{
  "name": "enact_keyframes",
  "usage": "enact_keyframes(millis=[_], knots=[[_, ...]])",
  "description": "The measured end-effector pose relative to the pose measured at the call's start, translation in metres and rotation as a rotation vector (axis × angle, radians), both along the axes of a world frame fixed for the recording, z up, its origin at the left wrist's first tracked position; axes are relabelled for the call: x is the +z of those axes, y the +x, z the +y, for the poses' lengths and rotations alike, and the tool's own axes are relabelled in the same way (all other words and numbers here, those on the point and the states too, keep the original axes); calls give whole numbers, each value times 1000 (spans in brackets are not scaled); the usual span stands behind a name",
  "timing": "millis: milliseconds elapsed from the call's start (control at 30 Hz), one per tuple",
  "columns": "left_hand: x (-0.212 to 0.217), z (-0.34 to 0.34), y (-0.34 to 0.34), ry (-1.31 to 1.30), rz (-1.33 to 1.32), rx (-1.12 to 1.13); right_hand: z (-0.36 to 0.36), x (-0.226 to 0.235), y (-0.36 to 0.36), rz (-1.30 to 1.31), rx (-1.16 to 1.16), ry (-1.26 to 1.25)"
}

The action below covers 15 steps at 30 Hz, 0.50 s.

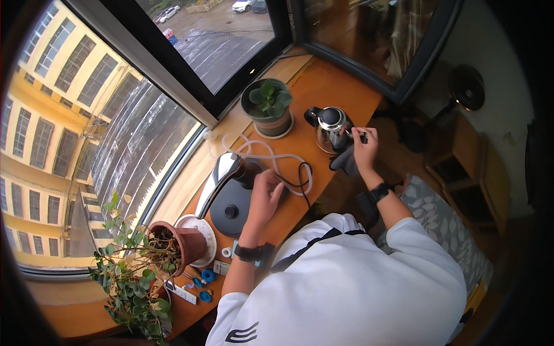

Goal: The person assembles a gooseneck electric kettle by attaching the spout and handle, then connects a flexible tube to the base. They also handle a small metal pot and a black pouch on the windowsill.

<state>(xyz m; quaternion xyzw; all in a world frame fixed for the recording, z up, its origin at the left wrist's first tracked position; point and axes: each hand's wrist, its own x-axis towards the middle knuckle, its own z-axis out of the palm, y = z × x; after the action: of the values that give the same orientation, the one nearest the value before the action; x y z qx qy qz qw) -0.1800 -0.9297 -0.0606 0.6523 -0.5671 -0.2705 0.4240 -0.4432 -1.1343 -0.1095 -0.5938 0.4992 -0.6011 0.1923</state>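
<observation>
A glass kettle [331, 122] with a shiny metal rim, black lid and black handle stands near the far end of the wooden ledge. My right hand [366, 149] is beside it, fingers closed on a dark grey cloth [344, 163] that hangs against the kettle's near side. Closer to me sits a kettle base [228, 209], a black plate with a round central connector and a curved chrome arm [218, 176]. My left hand [264, 199] is over its right side, next to the arm's dark end, fingers loosely curled and apart. Whether they touch it is unclear.
A potted succulent [269, 109] stands behind the looping clear tube [268, 151] and black cord [302, 179]. At left, a leafy plant in a terracotta pot [190, 248] is near blue caps [208, 275] and a white power strip [183, 293]. An open window frame [398, 92] overhangs the far end.
</observation>
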Motion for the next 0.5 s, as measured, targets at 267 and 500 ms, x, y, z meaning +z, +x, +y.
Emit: enact_keyframes(millis=[267, 500], knots=[[12, 49, 0, 412, 209, -169, 12, -46, 22, 285, 238, 205], [37, 97, -2, 443, 45, -195, 41, -52, -62, 285, 346, 704]])
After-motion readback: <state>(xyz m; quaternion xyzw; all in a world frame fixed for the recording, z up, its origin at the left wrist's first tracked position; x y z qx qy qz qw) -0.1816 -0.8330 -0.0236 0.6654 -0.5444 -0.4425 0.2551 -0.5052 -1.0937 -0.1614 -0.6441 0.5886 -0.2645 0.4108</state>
